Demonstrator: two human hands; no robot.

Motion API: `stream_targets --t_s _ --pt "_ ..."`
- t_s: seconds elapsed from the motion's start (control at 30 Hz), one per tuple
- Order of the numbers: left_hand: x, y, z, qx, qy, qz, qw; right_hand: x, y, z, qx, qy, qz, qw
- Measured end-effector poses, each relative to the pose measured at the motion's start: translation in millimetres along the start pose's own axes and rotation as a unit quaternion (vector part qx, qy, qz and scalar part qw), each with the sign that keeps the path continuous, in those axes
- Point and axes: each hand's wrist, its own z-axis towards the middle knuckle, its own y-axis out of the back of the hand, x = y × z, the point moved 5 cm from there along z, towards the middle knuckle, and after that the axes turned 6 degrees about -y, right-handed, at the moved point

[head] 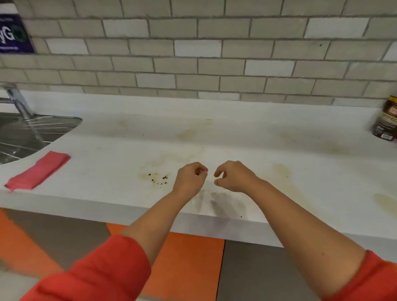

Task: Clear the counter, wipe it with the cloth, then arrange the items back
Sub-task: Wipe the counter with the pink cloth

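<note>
The white counter (pixel 251 139) runs across the view, marked with yellowish stains and a patch of dark crumbs (pixel 158 178). A folded pink cloth (pixel 39 170) lies near the front left edge, beside the sink. My left hand (pixel 190 178) and my right hand (pixel 234 176) hover side by side above the middle of the counter, fingers loosely curled and holding nothing. They are well to the right of the cloth and just right of the crumbs. A dark coffee packet (pixel 391 120) stands at the far right against the wall.
A steel sink (pixel 16 134) with a tap (pixel 17 99) is set into the counter's left end. A grey tiled wall backs the counter, with a blue sign (pixel 9 33) at the upper left. Orange and grey cabinet fronts show below the edge.
</note>
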Motion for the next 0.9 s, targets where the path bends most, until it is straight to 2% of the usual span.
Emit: stream_targets --t_s 0.4,0.77,0.9 --pt "132.6 178.1 -1.0 -0.026 0.013 0.067 0.997 180.7 -75.6 38.5 0.005 0.028 0.033 0.999" --pt "209.1 245.7 22.5 -0.058 0.066 0.076 0.993 249.5 -117.4 96.5 0.052 0.063 -0.001 0.997" --pt "221.2 266.4 34.8 -0.064 0.059 0.104 0.991 264.1 -122.2 126.3 0.057 0.078 -0.021 0.995"
